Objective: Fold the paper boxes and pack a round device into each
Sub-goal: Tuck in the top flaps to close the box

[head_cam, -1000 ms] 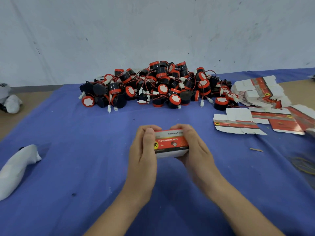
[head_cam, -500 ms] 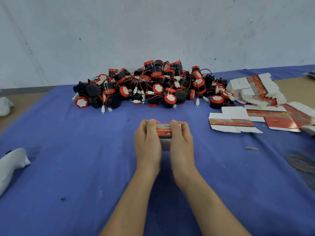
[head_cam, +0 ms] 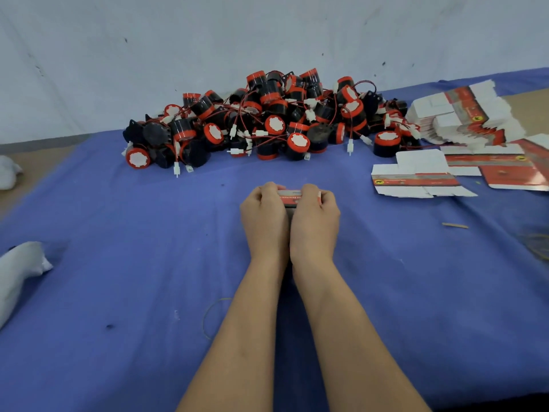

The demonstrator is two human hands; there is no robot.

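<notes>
A small red and white paper box (head_cam: 289,197) is held at the middle of the blue cloth. My left hand (head_cam: 264,217) grips its left side and my right hand (head_cam: 315,218) grips its right side, fingers curled over the top. Both hands are pressed together and hide most of the box. Behind it lies a heap of black and red round devices (head_cam: 267,120) with red wires and white plugs. Flat unfolded boxes (head_cam: 416,179) lie to the right, with a stack of flat boxes (head_cam: 463,117) behind them.
The blue cloth (head_cam: 133,263) covers the table. A white cloth bundle (head_cam: 20,269) lies at the left edge, and another white object (head_cam: 7,173) sits further back. A thin stick (head_cam: 454,225) and a rubber band (head_cam: 537,242) lie at the right.
My hands have closed in from the box's ends until they touch each other, now covering most of the box. The box has moved a little farther from me.
</notes>
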